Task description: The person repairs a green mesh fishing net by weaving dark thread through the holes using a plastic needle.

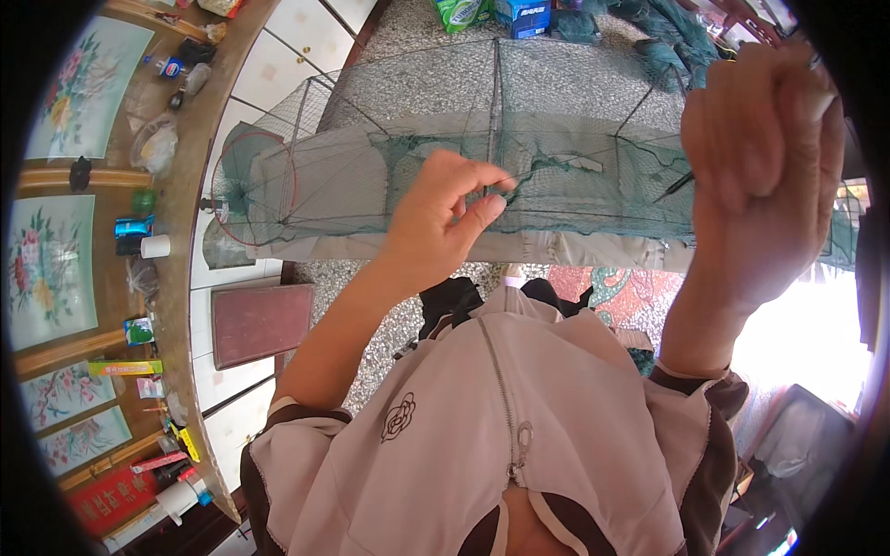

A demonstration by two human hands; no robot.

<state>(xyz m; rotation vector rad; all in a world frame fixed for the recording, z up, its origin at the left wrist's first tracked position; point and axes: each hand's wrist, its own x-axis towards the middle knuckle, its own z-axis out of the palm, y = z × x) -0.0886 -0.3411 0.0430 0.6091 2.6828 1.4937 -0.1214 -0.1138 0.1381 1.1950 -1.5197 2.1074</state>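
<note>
A long green mesh net trap [565, 199] with thin dark frame rods lies stretched across in front of me. At its middle, beside an upright frame rod [494, 102], my left hand [436, 218] pinches the netting between thumb and forefinger. A torn-looking gap [579, 165] in the mesh shows just right of those fingertips. My right hand [765, 167] is raised close to the camera at the far right, its fingers curled closed. What it grips is hidden. A thin dark pointed piece [675, 188] shows beside that hand against the net; whether the hand holds it I cannot tell.
Beneath the net runs a pale cloth-covered surface [334, 181]. More green netting [658, 51] is heaped at the far right, near a blue box [522, 17] and a green packet [462, 13]. A cluttered wooden cabinet [185, 306] stands left, with a dark red stool [262, 324] beside it.
</note>
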